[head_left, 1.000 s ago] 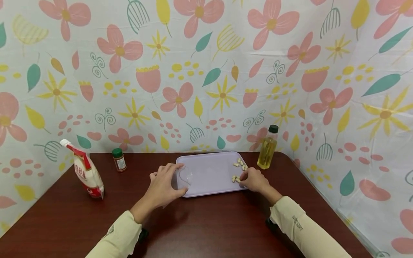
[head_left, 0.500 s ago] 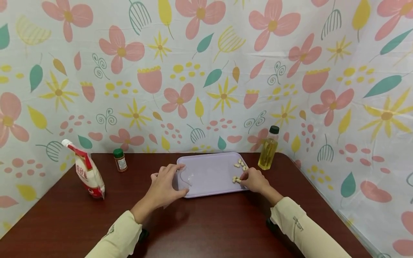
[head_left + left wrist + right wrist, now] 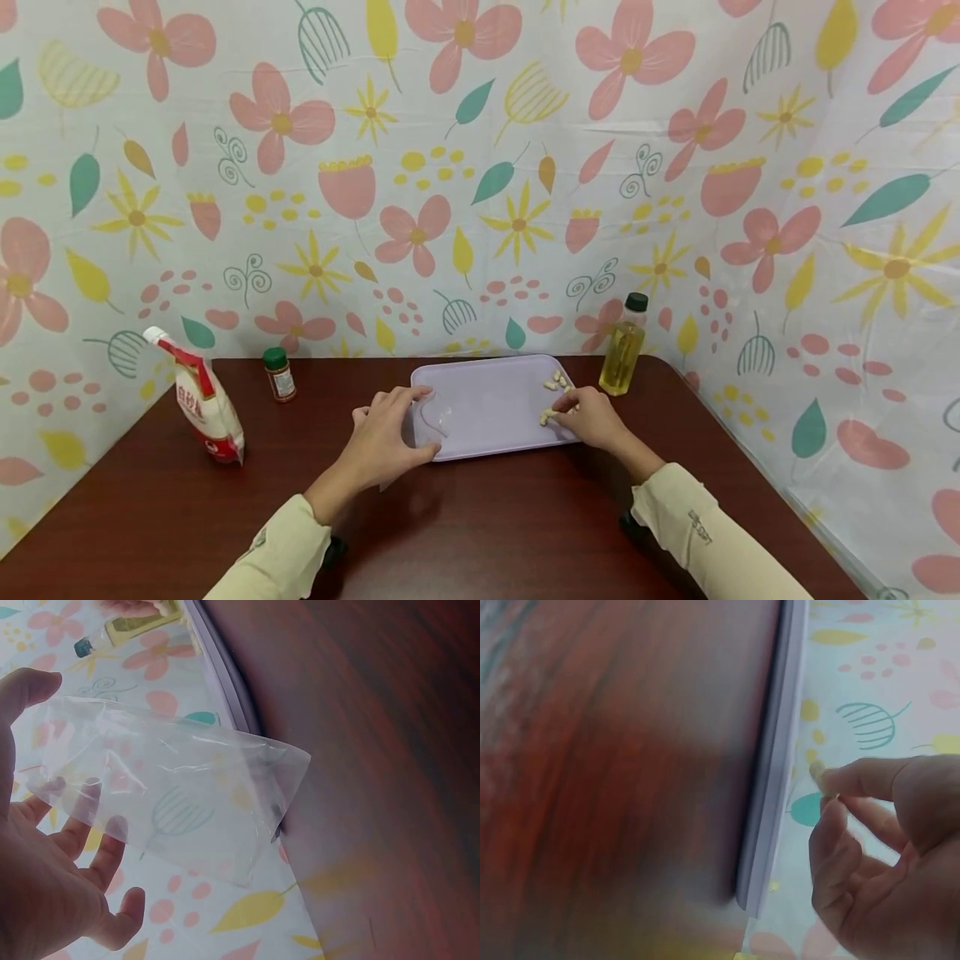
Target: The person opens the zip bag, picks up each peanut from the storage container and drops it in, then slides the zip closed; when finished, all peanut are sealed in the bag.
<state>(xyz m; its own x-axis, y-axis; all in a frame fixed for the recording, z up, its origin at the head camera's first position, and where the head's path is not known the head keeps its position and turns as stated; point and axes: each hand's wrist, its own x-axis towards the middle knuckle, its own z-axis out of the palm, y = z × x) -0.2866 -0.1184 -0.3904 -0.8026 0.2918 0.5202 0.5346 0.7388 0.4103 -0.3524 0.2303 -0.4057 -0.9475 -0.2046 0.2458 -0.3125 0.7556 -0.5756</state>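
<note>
My left hand holds a clear plastic bag at its mouth, thumb and fingers spread apart at the opening. The bag lies over the left end of a pale lilac tray. At the tray's right end, my right hand pinches a pale peanut between thumb and fingertips. Several other peanuts lie on the tray close by, some partly hidden behind that hand.
An oil bottle with a dark cap stands just right of the tray. To the left are a green-lidded spice jar and a white-and-red sugar pouch. A floral curtain rises behind the dark wooden table.
My right hand has lifted slightly with a peanut pinched in its fingers. The left hand and the bag have hardly moved.
</note>
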